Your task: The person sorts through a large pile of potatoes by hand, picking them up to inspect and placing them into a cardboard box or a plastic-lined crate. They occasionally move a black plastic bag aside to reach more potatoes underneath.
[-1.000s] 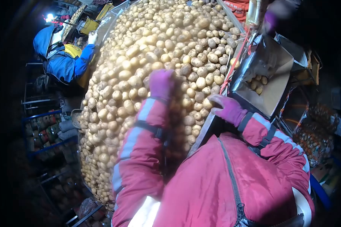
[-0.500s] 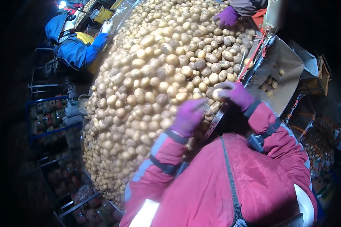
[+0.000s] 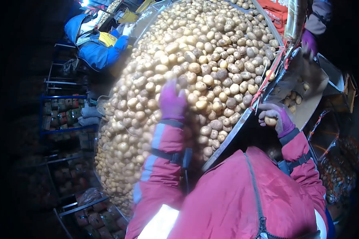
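A wide heap of potatoes [image 3: 211,71] covers the table in front of me. My left hand [image 3: 172,102], in a purple glove, reaches over the middle of the heap with its thumb apart from the fingers; motion blurs it, and no potato shows in it. Beyond the metal table edge [image 3: 232,135], on my side, my right hand [image 3: 281,118] curls its fingers around a single potato [image 3: 270,121]. That hand is close to a cardboard box [image 3: 316,95] with several potatoes at its bottom.
A co-worker's purple-gloved hand [image 3: 308,44] is above the box's far side. Another person in a blue jacket [image 3: 97,51] stands across the heap at left. Red string [image 3: 263,89] hangs along the table edge. Racks of packed goods [image 3: 64,115] stand at left.
My left hand has moved left and farther over the heap. My right hand has come back off the table edge with a potato. The co-worker's hand has shifted from the heap toward the box.
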`<move>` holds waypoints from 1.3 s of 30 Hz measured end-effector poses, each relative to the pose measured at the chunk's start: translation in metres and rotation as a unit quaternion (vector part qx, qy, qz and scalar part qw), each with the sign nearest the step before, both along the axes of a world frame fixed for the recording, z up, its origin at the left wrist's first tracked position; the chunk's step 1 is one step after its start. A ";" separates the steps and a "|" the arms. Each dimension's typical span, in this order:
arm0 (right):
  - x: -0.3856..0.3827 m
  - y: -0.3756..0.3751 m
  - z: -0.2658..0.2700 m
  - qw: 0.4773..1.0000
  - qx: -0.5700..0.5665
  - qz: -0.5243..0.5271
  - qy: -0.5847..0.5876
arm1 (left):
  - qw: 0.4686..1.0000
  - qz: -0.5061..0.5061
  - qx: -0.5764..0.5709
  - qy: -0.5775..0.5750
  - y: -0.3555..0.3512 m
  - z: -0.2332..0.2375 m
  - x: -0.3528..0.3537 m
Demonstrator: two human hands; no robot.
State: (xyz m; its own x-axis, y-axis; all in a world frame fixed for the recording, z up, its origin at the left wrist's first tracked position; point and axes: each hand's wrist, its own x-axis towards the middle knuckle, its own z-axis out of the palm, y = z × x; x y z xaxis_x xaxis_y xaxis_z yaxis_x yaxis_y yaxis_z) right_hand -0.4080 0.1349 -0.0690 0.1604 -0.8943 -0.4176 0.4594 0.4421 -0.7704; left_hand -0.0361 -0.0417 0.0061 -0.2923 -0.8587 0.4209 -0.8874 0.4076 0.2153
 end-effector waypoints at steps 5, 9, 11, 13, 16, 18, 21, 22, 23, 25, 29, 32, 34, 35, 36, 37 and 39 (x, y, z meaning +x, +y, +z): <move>-0.008 0.006 -0.017 0.981 -0.112 0.054 0.147 | 0.997 0.040 -0.034 -0.065 -0.037 0.010 0.012; 0.013 -0.013 -0.008 0.992 -0.043 0.059 0.103 | 0.990 0.025 -0.004 -0.139 -0.059 -0.029 0.009; 0.021 -0.022 -0.011 0.999 -0.008 0.036 0.008 | 0.989 -0.057 0.053 -0.124 -0.039 -0.037 -0.010; 0.037 -0.033 -0.002 0.999 0.009 0.033 0.019 | 0.976 -0.044 0.048 -0.208 0.000 -0.037 -0.035; 0.044 -0.042 0.010 0.997 0.005 0.061 0.038 | 0.991 -0.072 0.060 -0.090 0.020 -0.048 -0.028; 0.047 -0.045 0.008 0.997 0.007 0.073 0.033 | 0.993 -0.088 0.060 -0.049 0.021 -0.045 -0.022; 0.050 -0.046 0.003 0.996 0.026 0.077 0.024 | 0.990 -0.062 0.107 0.068 0.011 -0.010 -0.017; 0.052 -0.046 0.006 0.996 0.031 0.077 0.028 | 0.987 -0.024 0.127 0.095 0.004 0.003 -0.014; 0.053 -0.046 0.008 0.996 0.035 0.077 0.032 | 0.981 0.014 0.147 0.122 -0.005 0.012 -0.008; 0.053 -0.047 0.007 0.995 0.034 0.084 0.042 | 0.988 0.041 0.124 0.085 -0.041 0.015 0.018; 0.055 -0.046 0.002 0.995 0.062 0.075 0.030 | 0.989 0.104 0.095 -0.037 -0.103 0.009 0.038; 0.059 -0.046 -0.001 0.994 0.074 0.073 0.014 | 0.965 0.165 0.175 -0.104 -0.126 0.006 0.023; 0.062 -0.047 0.006 0.994 0.071 0.076 0.023 | 0.975 0.154 0.128 -0.097 -0.135 -0.004 0.021; 0.063 -0.047 0.009 0.994 0.070 0.079 0.026 | 0.979 0.150 0.105 -0.094 -0.136 -0.006 0.022; 0.062 -0.047 0.009 0.994 0.061 0.086 0.032 | 0.986 0.115 0.098 -0.068 -0.139 -0.009 0.031; 0.061 -0.047 0.009 0.994 0.051 0.093 0.036 | 0.990 0.104 0.084 -0.045 -0.139 -0.007 0.036; 0.059 -0.051 0.011 0.994 0.029 0.102 0.041 | 0.996 0.077 0.054 0.000 -0.135 -0.006 0.043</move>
